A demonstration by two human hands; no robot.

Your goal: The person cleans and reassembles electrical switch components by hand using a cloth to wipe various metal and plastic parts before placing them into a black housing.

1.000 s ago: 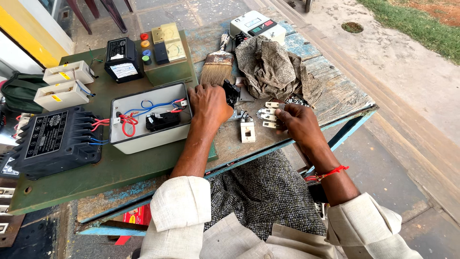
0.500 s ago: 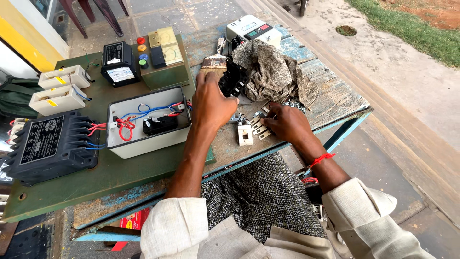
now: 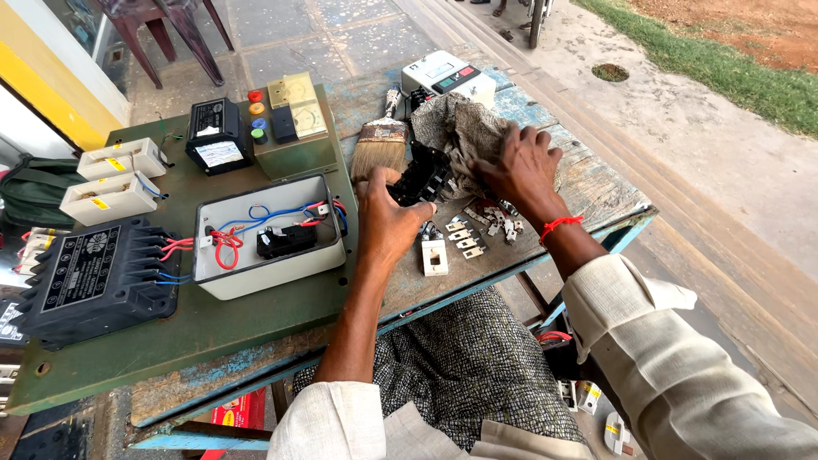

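Sitting at the far left of the counter (image 3: 256,336) is a black finned unit (image 3: 94,277), then an open white wiring box (image 3: 268,234). Since a second ago the left hand (image 3: 388,221) has lifted a black switch part (image 3: 423,176) off the counter; its grip is clenched around that part beside the paintbrush (image 3: 379,145). Further right, the right hand (image 3: 521,166) has moved up from the small white pieces (image 3: 464,238) and now presses the grey rag (image 3: 456,128), fingers spread, against the part, so wiping looks under way.

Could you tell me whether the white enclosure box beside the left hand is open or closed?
Open. The white enclosure box has no lid on; its red and blue wires and a black component show from above.
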